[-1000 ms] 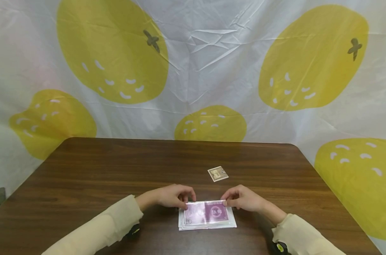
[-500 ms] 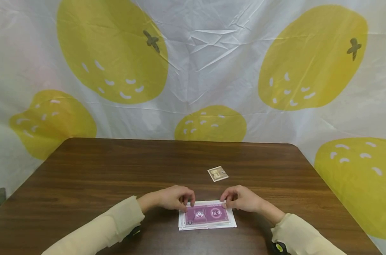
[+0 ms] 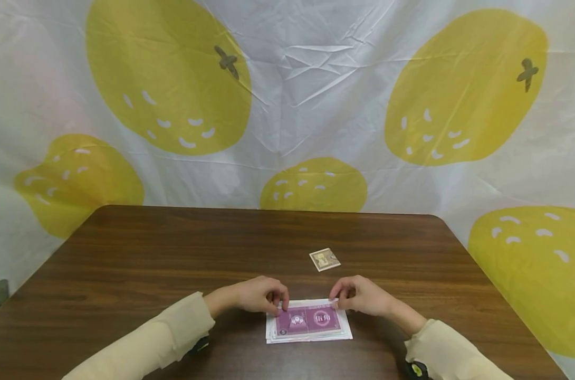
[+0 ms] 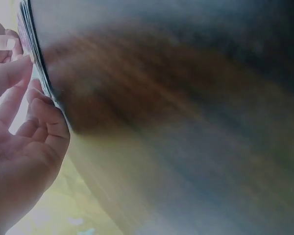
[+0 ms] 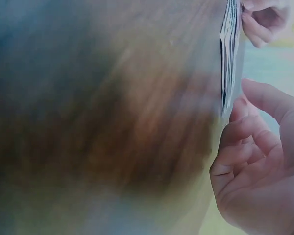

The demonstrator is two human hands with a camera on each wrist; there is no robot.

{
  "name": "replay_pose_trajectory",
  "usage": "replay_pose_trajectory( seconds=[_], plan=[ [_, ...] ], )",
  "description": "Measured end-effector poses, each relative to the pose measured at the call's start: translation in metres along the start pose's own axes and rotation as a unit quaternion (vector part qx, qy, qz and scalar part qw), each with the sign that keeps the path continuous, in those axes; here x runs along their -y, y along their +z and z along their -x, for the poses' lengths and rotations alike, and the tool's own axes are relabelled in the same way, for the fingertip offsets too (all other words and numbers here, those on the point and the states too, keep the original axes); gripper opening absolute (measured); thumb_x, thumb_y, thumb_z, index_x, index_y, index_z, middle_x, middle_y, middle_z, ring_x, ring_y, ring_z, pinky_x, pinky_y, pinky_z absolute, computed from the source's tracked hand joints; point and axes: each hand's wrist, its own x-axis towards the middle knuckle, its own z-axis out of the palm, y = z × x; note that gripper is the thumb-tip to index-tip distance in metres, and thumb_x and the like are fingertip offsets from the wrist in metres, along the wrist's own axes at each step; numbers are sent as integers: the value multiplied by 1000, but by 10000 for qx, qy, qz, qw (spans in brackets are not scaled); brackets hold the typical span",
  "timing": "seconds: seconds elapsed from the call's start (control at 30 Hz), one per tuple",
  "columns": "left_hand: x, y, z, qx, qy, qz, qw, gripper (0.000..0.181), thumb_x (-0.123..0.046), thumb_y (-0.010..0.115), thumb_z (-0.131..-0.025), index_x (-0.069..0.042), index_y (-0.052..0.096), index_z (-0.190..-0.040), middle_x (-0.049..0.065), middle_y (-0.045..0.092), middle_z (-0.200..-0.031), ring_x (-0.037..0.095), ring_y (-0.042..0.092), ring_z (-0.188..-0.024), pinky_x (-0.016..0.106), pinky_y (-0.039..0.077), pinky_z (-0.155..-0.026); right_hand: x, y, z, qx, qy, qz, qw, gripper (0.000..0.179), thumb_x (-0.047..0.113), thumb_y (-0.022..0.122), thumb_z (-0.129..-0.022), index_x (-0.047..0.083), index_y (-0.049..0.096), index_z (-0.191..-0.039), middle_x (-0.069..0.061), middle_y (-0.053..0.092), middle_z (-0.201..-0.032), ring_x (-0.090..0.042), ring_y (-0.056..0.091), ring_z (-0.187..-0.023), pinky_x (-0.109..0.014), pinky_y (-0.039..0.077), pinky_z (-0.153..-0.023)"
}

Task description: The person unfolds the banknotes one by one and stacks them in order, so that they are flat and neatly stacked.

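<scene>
A purple banknote (image 3: 308, 320) lies flat on top of a stack of paper notes (image 3: 346, 328) with white edges, near the front of the table. My left hand (image 3: 264, 294) has thumb and forefinger at the note's far left corner, pinching there. At the far right corner my right hand (image 3: 362, 296) pinches with its thumb and forefinger. Seen edge-on in the right wrist view, the stack (image 5: 228, 54) shows several slightly fanned layers. In the left wrist view the thumb and fingers meet the stack's edge (image 4: 35, 49); parts of the fingers hide behind one another.
A small brown note (image 3: 324, 259) lies tilted on the dark wooden table (image 3: 197, 237), beyond the stack. Behind the table's far edge hangs a white cloth (image 3: 287, 116) printed with large yellow fruit.
The purple banknote has settled flat onto the stack, nearer me, and lost its glare. My left fingers have shifted slightly toward me onto its corner; the right hand has barely moved.
</scene>
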Motion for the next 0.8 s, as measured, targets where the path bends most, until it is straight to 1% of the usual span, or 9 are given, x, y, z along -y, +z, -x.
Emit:
replay_pose_trajectory(
  seconds=[0.1, 0.2, 0.37, 0.43, 0.6, 0.67, 0.8],
  plan=[
    [2, -1, -1, -95, -8, 175, 9998, 6, -6, 63, -76, -9, 60, -81, -9, 48, -66, 2, 45, -62, 18, 38, -56, 0, -4, -1, -146, 110, -127, 9998, 15, 9, 66, -77, 1, 61, -89, 1, 52, -62, -8, 45, -50, -21, 37, -43],
    [5, -4, -4, -282, -66, 250, 9993, 4, -11, 62, -80, -9, 60, -82, -9, 50, -66, 4, 46, -62, 19, 38, -57, -1, -9, -2, -311, 218, -163, 9991, 16, 10, 64, -79, 1, 61, -90, -3, 54, -63, -12, 48, -51, -22, 38, -44],
    [10, -11, -12, -735, -194, 203, 9969, 5, -15, 61, -83, -12, 60, -86, -10, 53, -71, 5, 49, -63, 22, 42, -60, -1, -20, -6, -605, 405, -286, 9969, 18, 12, 63, -81, -2, 60, -91, -12, 57, -67, -14, 46, -51, -25, 38, -44],
    [12, -14, -15, -918, -246, 176, 9953, 5, -16, 60, -83, -13, 60, -87, -10, 55, -73, 6, 51, -65, 23, 43, -62, 3, -24, -7, -711, 488, -287, 9959, 18, 10, 61, -82, -4, 60, -92, -15, 56, -68, -13, 44, -51, -25, 38, -44],
    [17, -18, -24, -1420, -315, 7, 9894, 5, -15, 61, -83, -13, 60, -87, -9, 56, -78, 7, 51, -72, 24, 42, -67, -6, -36, -11, -926, 797, -387, 9918, 20, 11, 59, -83, -6, 59, -95, -15, 56, -68, -12, 42, -49, -23, 33, -41],
    [18, -19, -27, -1647, -340, -76, 9857, 5, -14, 61, -82, -11, 60, -86, -7, 56, -78, 8, 51, -72, 25, 42, -66, -17, -39, -15, -1024, 914, -402, 9897, 21, 13, 59, -84, -4, 59, -95, -11, 56, -68, -12, 42, -49, -22, 32, -40],
    [20, -22, -35, -1978, -460, -263, 9788, 5, -13, 62, -82, -10, 59, -85, -5, 55, -77, 10, 51, -72, 25, 41, -66, -26, -45, -21, -1264, 1141, -232, 9851, 20, 15, 59, -84, -3, 60, -94, -6, 56, -67, -13, 44, -49, -23, 32, -39]
  ],
)
